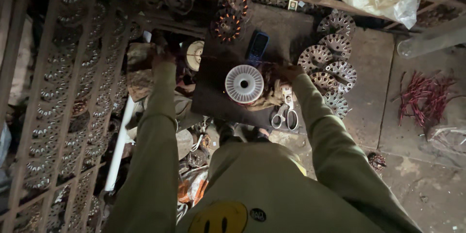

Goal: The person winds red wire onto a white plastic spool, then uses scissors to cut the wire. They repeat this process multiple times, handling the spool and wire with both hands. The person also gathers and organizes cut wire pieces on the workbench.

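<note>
Head view looks straight down past an olive sweatshirt to a dark square desk (213, 97) at the middle of the frame. On the desk sits a white ribbed plastic spool (244, 84), lying flat with its centre hole up. The right hand (286, 72) rests just right of the spool, on a bundle of dark brownish wire or cloth (269, 92); its fingers look curled onto that bundle, but the light is too dim to tell whether they actually grip it. The left hand (162, 53) reaches out to the upper left of the desk, near a small pale round disc (195, 54); whether it is open or closed I cannot tell.

Above the spool lies a blue push-button phone (257, 46), set apart from the work, and beyond it two wound motor stators with orange-tipped copper coils (230, 15). White-handled scissors (285, 114) lie at the desk's lower right edge, close to the right hand, likely kept within reach. Silvery perforated metal discs (332, 63) overlap on the floor at right, and a loose heap of reddish wire offcuts (422, 95) lies far right. A rusty rack of stacked metal rings (63, 92) fills the left side.
</note>
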